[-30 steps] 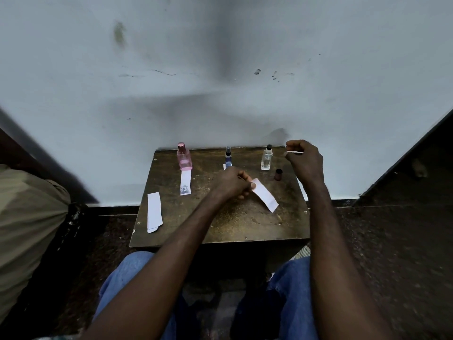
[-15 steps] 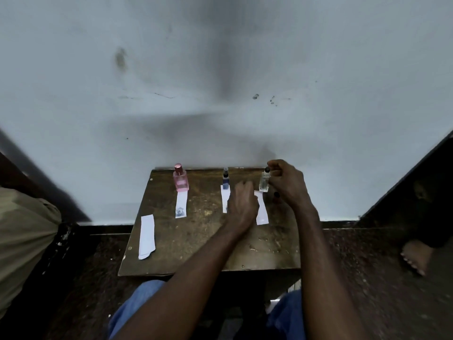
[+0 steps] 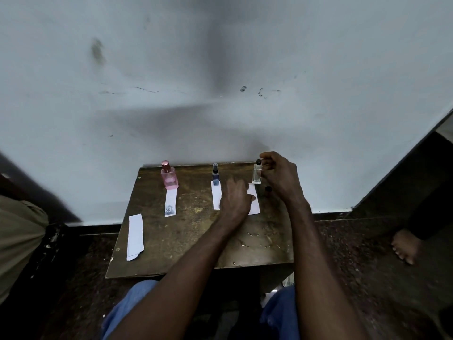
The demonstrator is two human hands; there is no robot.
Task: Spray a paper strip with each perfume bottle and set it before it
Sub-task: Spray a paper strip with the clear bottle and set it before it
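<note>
Well, the left hand (image 3: 236,200) is lying loose-fingered on the bench (image 3: 196,236), its thumb pressing the white paper strip (image 3: 255,207), which is lying on the near side of the small clear bottle (image 3: 257,174) at the far right. The right hand (image 3: 279,176) is curling its fingers beside that black-topped bottle; whether it is gripping it, I cannot tell.

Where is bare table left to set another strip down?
Bare: near half of the table, between spare strips and left forearm; also the gap between pink bottle's strip and blue bottle's strip. Crowded back right: left hand, right hand, clear bottle, cap.
</note>
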